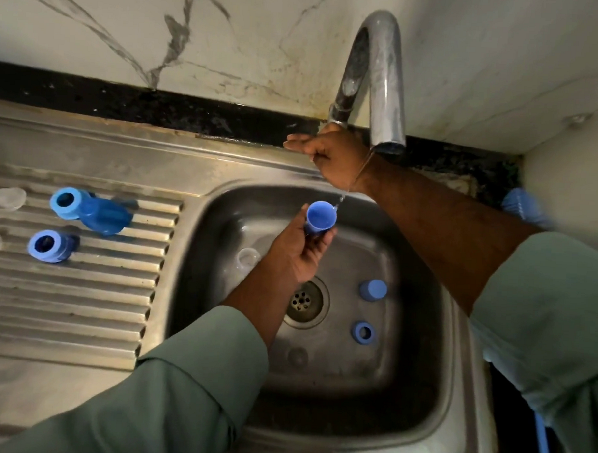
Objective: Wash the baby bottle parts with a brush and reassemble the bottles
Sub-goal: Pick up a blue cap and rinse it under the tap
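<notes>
Landmark for this entry: the drain in the floor of the sink.

Far left of the drain, on the ribbed draining board: two clear teats, at the frame edge and blurred. Next right, also on the board: two blue bottles lying on their sides, collars fitted, mouths toward the camera, no teats or caps on them.

Just up and left of the drain, on the sink floor: a clear part, kind not certain.

Above the drain: the left hand, forearm reaching in from the lower left, palm turned up, its grip pinching a blue cap mouth-up under a thin stream of water.

Further up, at the tap base: the right hand, arm stretched across from the right. Its fingers are partly curled near the base and partly extended; whether the grip closes on a handle cannot be told.

Right of the drain, on the sink floor: a second blue cap and a blue ring.

Far right, past the sink rim: a blue brush, blurred, and a blue handle low down.

Progress, as judged: rinsing is under way on one cap; the loose pieces in the sink seem to await washing; neither bottle is fully reassembled.
</notes>
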Tool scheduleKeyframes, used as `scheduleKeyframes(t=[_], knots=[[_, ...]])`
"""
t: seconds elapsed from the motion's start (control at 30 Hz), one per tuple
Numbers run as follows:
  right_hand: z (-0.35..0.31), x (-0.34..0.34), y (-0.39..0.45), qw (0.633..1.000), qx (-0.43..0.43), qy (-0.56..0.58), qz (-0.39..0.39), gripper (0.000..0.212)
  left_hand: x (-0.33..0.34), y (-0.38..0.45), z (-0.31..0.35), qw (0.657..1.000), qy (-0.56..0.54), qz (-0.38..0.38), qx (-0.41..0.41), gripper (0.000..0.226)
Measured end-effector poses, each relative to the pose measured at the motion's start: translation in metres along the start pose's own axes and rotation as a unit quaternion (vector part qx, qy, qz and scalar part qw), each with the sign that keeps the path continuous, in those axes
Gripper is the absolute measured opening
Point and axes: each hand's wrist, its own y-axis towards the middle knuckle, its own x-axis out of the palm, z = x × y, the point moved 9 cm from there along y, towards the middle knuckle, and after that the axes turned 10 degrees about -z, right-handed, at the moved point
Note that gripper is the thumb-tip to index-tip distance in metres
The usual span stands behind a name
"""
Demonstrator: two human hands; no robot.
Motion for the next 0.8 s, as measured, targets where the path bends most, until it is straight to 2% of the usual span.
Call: scheduleKeyframes(t=[0.2,0.33,0.4,0.5,0.67,0.73,0.8], knots=[[-0.003,0.000,-0.001,1.000,-0.023,-0.010,0.006,0.046,-0.010,0.003,0.011,0.997,-0.056,0.025,0.039,0.025],[-0.003,-0.004,-0.005,0.998,-0.044,0.020,0.039,0.040,-0.015,-0.001,-0.015,0.998,-0.047,0.041,-0.028,0.018],[-0.004,-0.004,-0.005,0.997,-0.054,0.025,0.043,0.039,-0.015,0.003,-0.012,0.996,-0.075,0.042,-0.003,0.017],[-0.001,-0.003,-0.003,0.997,-0.057,0.031,0.043,0.039,-0.008,0.005,-0.011,0.999,-0.017,0.036,-0.014,0.014],[0.001,-0.002,-0.002,0.997,-0.067,0.025,0.032,0.041,0.004,0.011,0.009,0.999,-0.027,0.023,0.014,0.021],[-0.002,-0.005,-0.003,0.997,-0.071,0.019,0.039,0.041,0.002,0.010,0.000,0.999,0.033,0.032,-0.024,0.015],[-0.006,-0.004,-0.005,0.997,-0.065,0.015,0.027,0.041,-0.002,0.007,-0.008,0.997,0.039,0.044,-0.045,0.013]])
